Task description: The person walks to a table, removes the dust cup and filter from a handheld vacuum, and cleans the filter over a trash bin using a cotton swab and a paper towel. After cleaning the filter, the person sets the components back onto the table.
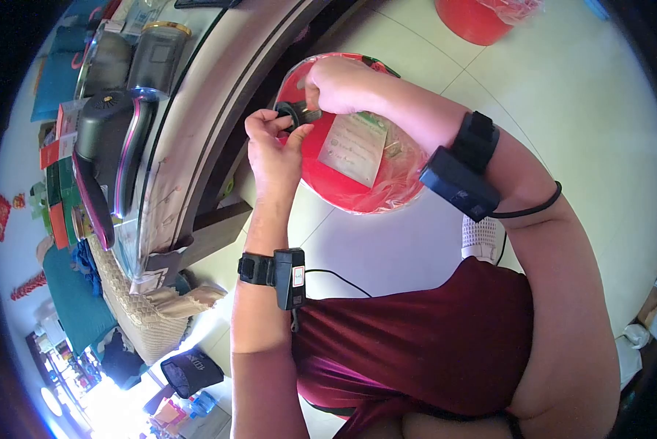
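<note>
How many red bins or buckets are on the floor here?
2. One red bin, lined with a plastic bag, sits on the floor under both hands; a second red bucket is cut off at the top edge. Others may lie out of view.

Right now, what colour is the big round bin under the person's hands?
Bright red bin, lined with a clear plastic bag; the head view shows it.

Single head-worn camera, fisheye, looking steeply down over the wearer's dark red shirt (416, 336) and forearms. Both hands sit close, upper centre. Pale tiled floor (562, 95) fills the right; glass-topped tabletop (160, 183) runs along the left.
</note>
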The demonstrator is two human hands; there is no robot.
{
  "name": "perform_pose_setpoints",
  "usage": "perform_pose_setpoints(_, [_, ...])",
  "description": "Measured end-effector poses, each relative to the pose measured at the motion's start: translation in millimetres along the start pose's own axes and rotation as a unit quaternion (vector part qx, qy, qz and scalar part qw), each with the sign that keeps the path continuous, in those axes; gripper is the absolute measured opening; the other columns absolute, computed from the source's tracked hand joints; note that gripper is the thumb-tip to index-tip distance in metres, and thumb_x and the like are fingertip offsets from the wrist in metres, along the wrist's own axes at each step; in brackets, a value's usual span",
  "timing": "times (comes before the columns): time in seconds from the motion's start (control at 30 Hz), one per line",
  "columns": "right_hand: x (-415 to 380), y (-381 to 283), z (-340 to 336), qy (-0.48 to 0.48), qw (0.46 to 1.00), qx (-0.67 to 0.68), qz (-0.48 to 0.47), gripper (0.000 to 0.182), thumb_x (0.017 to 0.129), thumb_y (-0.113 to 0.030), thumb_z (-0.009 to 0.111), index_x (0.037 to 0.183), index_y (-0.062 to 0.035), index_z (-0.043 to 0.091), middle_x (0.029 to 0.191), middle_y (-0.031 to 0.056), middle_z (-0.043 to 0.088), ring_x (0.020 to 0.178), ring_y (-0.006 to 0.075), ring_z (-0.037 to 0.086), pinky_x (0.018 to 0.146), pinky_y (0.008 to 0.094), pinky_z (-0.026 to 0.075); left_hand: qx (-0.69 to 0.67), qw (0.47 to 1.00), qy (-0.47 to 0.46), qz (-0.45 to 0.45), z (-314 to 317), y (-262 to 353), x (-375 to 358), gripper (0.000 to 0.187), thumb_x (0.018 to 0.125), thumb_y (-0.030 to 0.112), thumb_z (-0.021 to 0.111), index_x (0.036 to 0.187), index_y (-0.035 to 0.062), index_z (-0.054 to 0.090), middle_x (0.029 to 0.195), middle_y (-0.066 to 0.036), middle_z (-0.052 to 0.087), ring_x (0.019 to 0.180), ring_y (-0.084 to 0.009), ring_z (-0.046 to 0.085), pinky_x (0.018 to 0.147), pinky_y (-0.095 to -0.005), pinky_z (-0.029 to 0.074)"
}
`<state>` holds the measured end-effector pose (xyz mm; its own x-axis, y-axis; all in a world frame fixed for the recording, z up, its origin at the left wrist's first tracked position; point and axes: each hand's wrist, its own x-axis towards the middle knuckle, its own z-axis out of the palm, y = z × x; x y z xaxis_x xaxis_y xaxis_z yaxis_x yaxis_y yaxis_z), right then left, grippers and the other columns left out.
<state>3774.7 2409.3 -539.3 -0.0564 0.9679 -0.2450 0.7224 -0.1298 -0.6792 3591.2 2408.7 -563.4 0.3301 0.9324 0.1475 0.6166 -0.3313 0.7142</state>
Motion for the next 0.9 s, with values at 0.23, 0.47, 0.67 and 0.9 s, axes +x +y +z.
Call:
perform_pose_setpoints(0.23, [5.2,4.8,10.4,0.042,0.996,-0.075,-0.026,0.015,0.073,-0.008,0.060,0.081,-0.0129,0.073,0.085,0.0104,0.069,0.085,0.0277,0.067,0.075,0.0394,0.051,0.015,1.000,0.004,-0.009,1.6,1.1,-0.8,0.058,0.071,0.014,0.083,0.106,0.0031,0.039,0.085,-0.010,0.068,0.067,-0.0175,0.058,0.067,-0.0305,0.049])
perform_pose_setpoints(0.47, [4.4,8.4,13.7,0.049,0.990,-0.132,-0.013,0.015,0.075,-0.009,0.058,0.080,-0.0103,0.072,0.086,0.0125,0.069,0.087,0.0288,0.066,0.076,0.0405,0.050,0.014,1.000,0.004,-0.010,1.9,2.0,0.3,0.058,0.071,0.015,0.083,0.106,0.0029,0.039,0.084,-0.010,0.068,0.067,-0.0172,0.059,0.066,-0.0303,0.049])
perform_pose_setpoints(0.67, [-1.4,8.3,9.0,0.069,0.984,-0.166,-0.012,0.017,0.073,-0.007,0.057,0.080,-0.0099,0.072,0.085,0.0122,0.069,0.088,0.0284,0.066,0.077,0.0404,0.051,0.014,1.000,0.010,0.002,3.6,-1.8,0.2,0.058,0.071,0.015,0.083,0.106,0.0030,0.038,0.083,-0.009,0.067,0.065,-0.0167,0.057,0.065,-0.0297,0.049])
perform_pose_setpoints(0.9, [-0.6,5.6,4.4,0.019,0.993,-0.114,-0.018,0.021,0.076,-0.011,0.060,0.092,-0.0040,0.072,0.099,0.0146,0.069,0.094,0.0290,0.066,0.078,0.0418,0.052,0.014,1.000,0.016,-0.005,-0.5,1.9,-1.8,0.057,0.071,0.016,0.083,0.105,0.0033,0.039,0.082,-0.009,0.067,0.063,-0.0163,0.056,0.064,-0.0294,0.049])
